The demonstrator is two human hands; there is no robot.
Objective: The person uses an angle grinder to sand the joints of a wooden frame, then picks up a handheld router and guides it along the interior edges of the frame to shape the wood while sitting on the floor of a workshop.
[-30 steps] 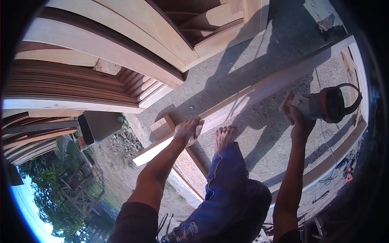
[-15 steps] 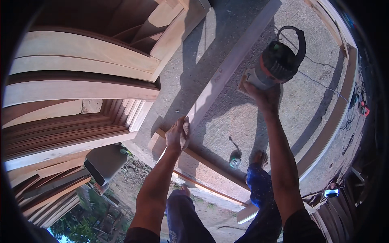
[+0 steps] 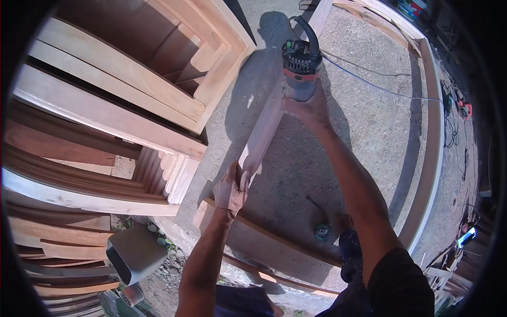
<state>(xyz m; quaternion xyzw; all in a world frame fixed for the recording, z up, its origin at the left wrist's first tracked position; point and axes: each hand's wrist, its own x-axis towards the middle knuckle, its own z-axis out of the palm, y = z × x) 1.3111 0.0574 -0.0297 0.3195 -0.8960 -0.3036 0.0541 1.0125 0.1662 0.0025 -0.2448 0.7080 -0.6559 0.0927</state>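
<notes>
My right hand (image 3: pixel 311 112) is wrapped round the lower body of a trim router (image 3: pixel 301 68) with a black ribbed top, a red band and a grey body. The router stands over a long pale wooden board (image 3: pixel 262 129) that runs away from me; its base and bit are hidden. At the near end of that board my left hand (image 3: pixel 231 191) grips the wood, thumb and fingers closed on its edges. Under this end lies a crosswise wooden plank (image 3: pixel 282 243). From the router's top a cord (image 3: pixel 380 87) trails off to the right.
Panelled wooden frames (image 3: pixel 174 137) stack up at left, beside a grey box-like bin (image 3: pixel 134 253). A small round greenish object (image 3: pixel 321 231) lies on the concrete near my foot. At right are a long brown beam (image 3: pixel 434 137), a red tool (image 3: pixel 465 109) and a lit phone (image 3: pixel 467 238).
The router has moved left in my right hand, from beside the board to over it. My left hand stays at the board's near end, and my view has shifted.
</notes>
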